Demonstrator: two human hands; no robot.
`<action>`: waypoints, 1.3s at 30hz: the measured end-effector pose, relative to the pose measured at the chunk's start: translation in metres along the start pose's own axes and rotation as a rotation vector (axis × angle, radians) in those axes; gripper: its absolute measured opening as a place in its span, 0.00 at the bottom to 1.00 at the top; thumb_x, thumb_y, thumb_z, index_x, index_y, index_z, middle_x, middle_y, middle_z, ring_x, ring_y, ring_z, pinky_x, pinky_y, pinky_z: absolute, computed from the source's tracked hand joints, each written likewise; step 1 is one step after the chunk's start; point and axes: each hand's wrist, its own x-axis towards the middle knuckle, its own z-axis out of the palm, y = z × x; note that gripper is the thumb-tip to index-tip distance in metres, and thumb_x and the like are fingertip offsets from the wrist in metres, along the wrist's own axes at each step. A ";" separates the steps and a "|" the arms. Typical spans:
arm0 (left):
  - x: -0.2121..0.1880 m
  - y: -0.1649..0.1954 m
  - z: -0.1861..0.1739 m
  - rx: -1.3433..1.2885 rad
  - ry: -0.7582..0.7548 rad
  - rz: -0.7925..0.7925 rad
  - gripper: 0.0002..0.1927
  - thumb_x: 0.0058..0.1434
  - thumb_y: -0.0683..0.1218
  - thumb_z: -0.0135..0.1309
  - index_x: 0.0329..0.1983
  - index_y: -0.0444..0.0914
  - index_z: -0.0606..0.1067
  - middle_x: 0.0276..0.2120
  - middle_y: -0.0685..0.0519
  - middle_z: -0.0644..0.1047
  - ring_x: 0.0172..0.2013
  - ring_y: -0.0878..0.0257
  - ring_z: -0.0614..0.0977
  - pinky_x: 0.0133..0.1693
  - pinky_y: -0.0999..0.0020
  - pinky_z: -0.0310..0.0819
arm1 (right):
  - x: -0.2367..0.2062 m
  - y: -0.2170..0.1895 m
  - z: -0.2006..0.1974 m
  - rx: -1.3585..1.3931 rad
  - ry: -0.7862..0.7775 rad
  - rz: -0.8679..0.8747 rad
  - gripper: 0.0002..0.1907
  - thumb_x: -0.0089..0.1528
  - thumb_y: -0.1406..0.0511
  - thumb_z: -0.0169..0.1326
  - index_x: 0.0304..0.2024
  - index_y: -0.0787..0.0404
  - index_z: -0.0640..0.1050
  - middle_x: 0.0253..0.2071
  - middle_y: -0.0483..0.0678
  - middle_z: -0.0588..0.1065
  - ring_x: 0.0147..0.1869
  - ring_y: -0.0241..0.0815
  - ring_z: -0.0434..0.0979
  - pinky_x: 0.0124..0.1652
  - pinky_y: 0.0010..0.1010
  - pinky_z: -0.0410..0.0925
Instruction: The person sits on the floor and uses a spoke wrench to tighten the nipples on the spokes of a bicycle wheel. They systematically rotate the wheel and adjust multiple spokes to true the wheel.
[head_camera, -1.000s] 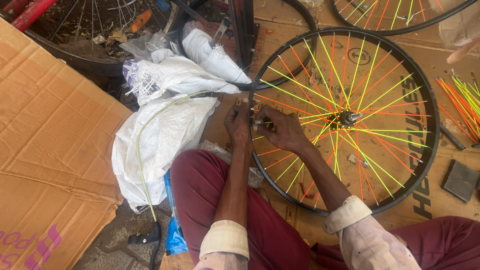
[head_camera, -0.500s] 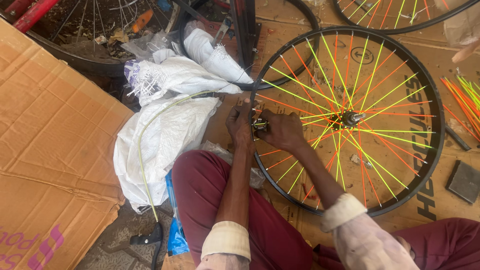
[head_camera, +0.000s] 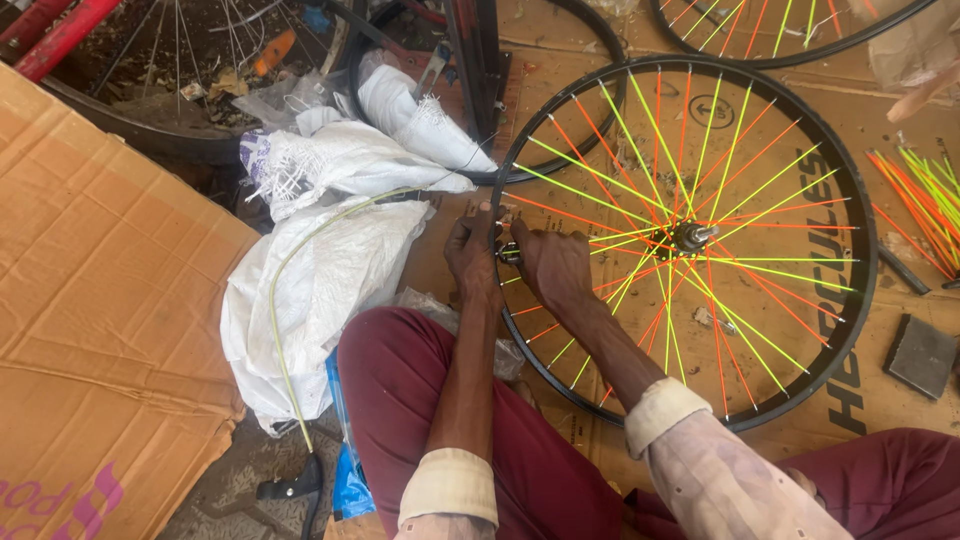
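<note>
Bicycle wheel (head_camera: 686, 240): black rim, spokes alternating neon orange and yellow-green, silver hub. Loose spokes (head_camera: 925, 200) at right: same orange and yellow-green. Trousers (head_camera: 400, 390): maroon. Shirt cuffs (head_camera: 448, 485): pale cream, sleeve faintly mottled. Woven sacks (head_camera: 320, 270): white, frayed edges. Cable (head_camera: 280, 300) across sacks: pale yellow-green. Cardboard sheet (head_camera: 100, 300): tan, pink print at lower corner. Frame tube (head_camera: 62, 35) at top left: red. Plastic wrapper (head_camera: 350, 480) under knee: blue.
</note>
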 end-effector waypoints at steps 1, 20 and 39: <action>0.000 0.000 -0.001 0.006 0.008 -0.009 0.11 0.61 0.53 0.64 0.32 0.42 0.79 0.34 0.56 0.83 0.34 0.68 0.76 0.37 0.70 0.69 | 0.002 0.000 -0.002 -0.018 -0.122 0.052 0.14 0.66 0.55 0.58 0.48 0.53 0.75 0.31 0.52 0.79 0.39 0.56 0.82 0.40 0.47 0.67; 0.002 -0.004 -0.005 -0.048 -0.012 0.005 0.16 0.61 0.53 0.65 0.27 0.41 0.74 0.31 0.54 0.80 0.27 0.69 0.71 0.30 0.70 0.64 | -0.009 0.014 -0.013 0.366 0.100 -0.199 0.14 0.54 0.63 0.64 0.41 0.54 0.78 0.44 0.49 0.74 0.41 0.50 0.79 0.38 0.45 0.66; -0.001 -0.002 -0.001 -0.043 -0.003 -0.005 0.12 0.59 0.53 0.63 0.29 0.42 0.77 0.32 0.56 0.83 0.30 0.70 0.76 0.35 0.70 0.70 | -0.008 0.012 -0.014 0.478 0.239 -0.221 0.14 0.50 0.61 0.65 0.34 0.60 0.77 0.33 0.50 0.77 0.32 0.53 0.81 0.30 0.45 0.66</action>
